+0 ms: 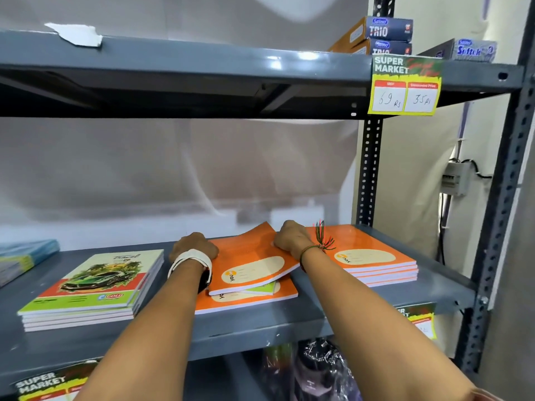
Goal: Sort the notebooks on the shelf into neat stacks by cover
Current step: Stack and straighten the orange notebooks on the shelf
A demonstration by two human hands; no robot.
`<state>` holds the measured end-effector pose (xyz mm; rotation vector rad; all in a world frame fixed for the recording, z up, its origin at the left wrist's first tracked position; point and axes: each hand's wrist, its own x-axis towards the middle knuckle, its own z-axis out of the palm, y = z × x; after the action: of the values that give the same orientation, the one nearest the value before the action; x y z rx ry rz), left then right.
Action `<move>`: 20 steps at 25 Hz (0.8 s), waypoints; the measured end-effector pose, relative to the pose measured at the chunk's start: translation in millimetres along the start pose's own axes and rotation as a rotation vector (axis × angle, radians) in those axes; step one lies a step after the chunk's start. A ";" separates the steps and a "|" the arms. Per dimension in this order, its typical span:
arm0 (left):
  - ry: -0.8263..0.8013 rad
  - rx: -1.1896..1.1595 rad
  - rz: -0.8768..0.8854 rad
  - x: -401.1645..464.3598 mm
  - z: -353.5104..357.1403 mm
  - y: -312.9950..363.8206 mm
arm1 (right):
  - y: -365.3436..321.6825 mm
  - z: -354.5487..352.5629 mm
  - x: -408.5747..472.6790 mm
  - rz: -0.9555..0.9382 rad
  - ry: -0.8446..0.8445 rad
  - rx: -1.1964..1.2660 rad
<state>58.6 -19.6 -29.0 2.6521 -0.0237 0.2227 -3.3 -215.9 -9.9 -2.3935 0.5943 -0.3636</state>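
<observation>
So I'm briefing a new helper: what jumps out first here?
Both hands, left hand and right hand, grip a tilted orange notebook mid-shelf, over a mixed pile. A neat orange stack sits right, a car-cover stack left; a yellow price tag hangs above.

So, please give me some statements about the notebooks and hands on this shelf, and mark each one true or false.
1. Both hands, left hand and right hand, hold the lifted orange notebook. True.
2. The car-cover stack lies right of the hands. False: it lies to their left.
3. A neat orange stack lies right of the hands. True.
4. The middle pile holds only orange covers. False: a green edge shows in it.
5. The price tag shows 69 and 35. True.
</observation>
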 end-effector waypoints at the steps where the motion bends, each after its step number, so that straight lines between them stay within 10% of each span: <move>1: -0.015 -0.034 -0.011 0.3 -0.7 0.1 | 2.9 0.4 6.0 0.022 0.007 0.071; 10: -0.066 -0.456 -0.011 9.6 -12.2 53.9 | 35.7 -56.1 24.0 0.148 0.060 0.536; 20: -0.361 -0.843 -0.033 -16.1 61.4 164.6 | 145.0 -148.7 45.5 0.241 0.218 0.354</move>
<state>43.0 -194.2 -9.7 1.8156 -0.1546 -0.2385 -69.8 -416.3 14.6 -1.9342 0.8327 -0.5757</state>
